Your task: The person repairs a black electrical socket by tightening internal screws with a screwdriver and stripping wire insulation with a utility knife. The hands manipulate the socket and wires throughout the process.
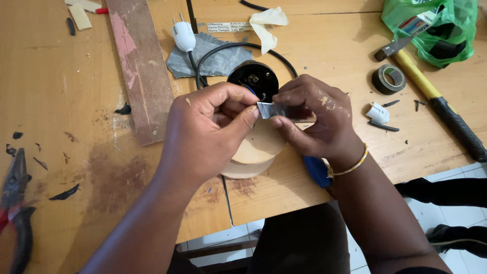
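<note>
Workshop: stained wooden bench (61,101), hammer (436,96), pliers (15,203).

One head-worn camera looks steeply down, close over the desk (304,40), its near edge crossing low in view.

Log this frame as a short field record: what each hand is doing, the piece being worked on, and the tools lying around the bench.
Left hand: pinches a thin blue wire at the black round fitting.
Right hand: holds a small metal blade against the wire; a blue handle shows below the wrist.
Workpiece: fitting on a round wooden base, black cable to a white plug.
Bench right: hammer, black tape roll, green plastic bag.
Bench left: pliers, wooden plank.
</note>
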